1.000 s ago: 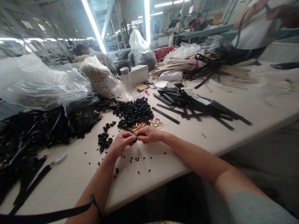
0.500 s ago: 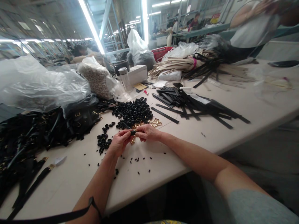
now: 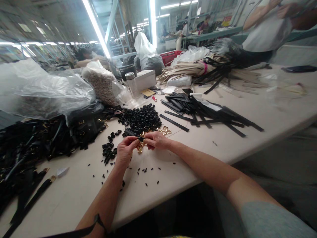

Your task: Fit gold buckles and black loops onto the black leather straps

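Note:
Both my hands meet over the table's near middle. My left hand (image 3: 125, 150) pinches a short black strap (image 3: 132, 133) with a gold buckle (image 3: 139, 149) hanging under it. My right hand (image 3: 155, 139) is closed on the other end of the same strap. Just beyond the fingers lie a heap of black loops (image 3: 141, 119) and a few gold buckles (image 3: 165, 129). A smaller cluster of black loops (image 3: 109, 150) sits left of my left hand. Tiny black bits (image 3: 146, 170) are scattered on the table below my hands.
Black straps with gold fittings (image 3: 37, 142) pile up at the left under clear plastic bags (image 3: 44, 89). Flat black strips (image 3: 205, 110) lie to the right. A metal flask (image 3: 130, 84), a white box (image 3: 146, 78) and beige strap bundles (image 3: 198, 67) stand farther back. Another person (image 3: 269, 26) stands at the far right.
My hands have lifted slightly and moved a little away from me, and the strap now sticks out to the left with the gold buckle dangling below it.

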The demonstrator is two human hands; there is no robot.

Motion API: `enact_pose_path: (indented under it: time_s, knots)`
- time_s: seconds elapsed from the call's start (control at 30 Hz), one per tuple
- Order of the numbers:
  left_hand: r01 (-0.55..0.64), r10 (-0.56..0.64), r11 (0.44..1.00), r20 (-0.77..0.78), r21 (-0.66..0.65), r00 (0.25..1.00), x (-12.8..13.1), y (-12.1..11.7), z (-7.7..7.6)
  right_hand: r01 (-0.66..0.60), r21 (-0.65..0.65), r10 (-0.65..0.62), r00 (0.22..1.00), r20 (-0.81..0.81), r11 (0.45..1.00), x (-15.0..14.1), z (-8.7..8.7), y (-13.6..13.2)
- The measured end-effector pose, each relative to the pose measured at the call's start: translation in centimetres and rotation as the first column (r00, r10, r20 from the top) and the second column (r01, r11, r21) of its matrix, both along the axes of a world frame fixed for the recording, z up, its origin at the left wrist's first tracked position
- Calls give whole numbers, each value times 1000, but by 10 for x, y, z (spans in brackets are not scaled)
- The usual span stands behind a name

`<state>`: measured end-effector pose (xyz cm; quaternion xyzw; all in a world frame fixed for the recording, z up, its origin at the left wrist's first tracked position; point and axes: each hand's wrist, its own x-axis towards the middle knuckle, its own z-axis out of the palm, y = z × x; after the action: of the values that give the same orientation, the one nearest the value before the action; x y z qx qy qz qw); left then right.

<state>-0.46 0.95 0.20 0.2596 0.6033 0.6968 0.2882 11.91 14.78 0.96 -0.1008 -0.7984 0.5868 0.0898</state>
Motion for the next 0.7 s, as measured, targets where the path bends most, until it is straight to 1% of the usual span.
enact_pose_path:
  time_s: [0.07, 0.1, 0.23, 0.27, 0.33, 0.37, 0.43, 0.63, 0.7]
  knots:
    - [-21, 16, 999, -104, -48, 994, -2, -2, -1, -12, 34, 12, 1000, 15, 999, 0, -1, 1]
    - [-16, 5, 997, -141, -73, 990, -4, -3, -2, -21, 53, 20, 1000, 20, 998, 0, -2, 1]
    - [65, -107, 986, -280, -154, 954, -5, -6, -4, -28, 160, 28, 1000, 5, 987, -1, -6, 3]
    - [59, -110, 985, -326, -164, 939, -4, -6, -5, -22, 179, 23, 1000, -3, 984, -1, -6, 3]
    - [8, -66, 988, -386, -152, 920, -4, -6, -5, -23, 185, 27, 1000, -16, 982, -2, -7, 2]
    - [-14, -41, 990, -385, -139, 922, -3, -6, -5, -28, 177, 32, 999, -20, 984, -2, -8, 1]
    - [-25, -16, 993, -337, -116, 941, -4, -6, -4, -32, 155, 35, 999, -16, 987, -2, -7, 0]
    - [85, -98, 989, -108, -119, 989, -3, -6, 1, -16, 134, 12, 999, 34, 991, -3, -8, 0]
    - [110, -118, 987, -62, -117, 991, -2, -5, 1, -17, 95, 11, 998, 59, 995, -4, -9, 0]
